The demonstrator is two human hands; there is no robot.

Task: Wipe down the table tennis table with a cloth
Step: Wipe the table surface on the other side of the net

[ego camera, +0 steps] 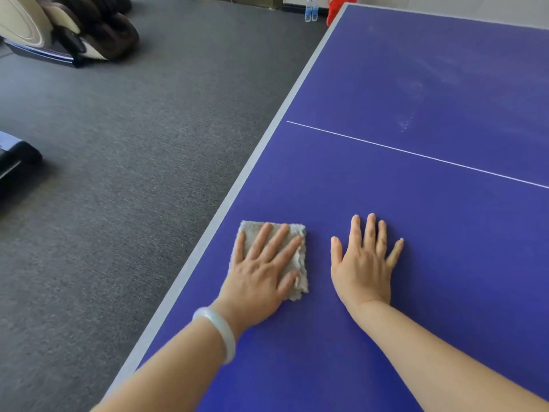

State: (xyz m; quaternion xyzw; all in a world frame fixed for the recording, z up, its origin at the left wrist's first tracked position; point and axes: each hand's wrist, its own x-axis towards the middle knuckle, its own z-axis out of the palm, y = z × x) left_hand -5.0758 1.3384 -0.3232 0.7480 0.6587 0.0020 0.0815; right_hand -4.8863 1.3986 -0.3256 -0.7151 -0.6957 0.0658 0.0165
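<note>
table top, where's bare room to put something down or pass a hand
Bare blue table lies right of the right hand, and from both hands up to the white line; beyond it too, though smudged. Crowded only by the grey edge, where the left hand presses the cloth.

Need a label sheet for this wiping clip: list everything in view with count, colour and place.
table tennis table: one, blue, grey-edged, white line; centre and right.
cloth: one, grey; on the table near its left edge.
carpet: one, grey; left.
massage chair: one, cream and brown; top left.
water bottles: two, clear; floor past far corner.
red item: one; beside bottles.
black device: one; left edge.
bangle: one, pale; left wrist.
left hand: one; flat on cloth.
right hand: one; flat on bare table.
</note>
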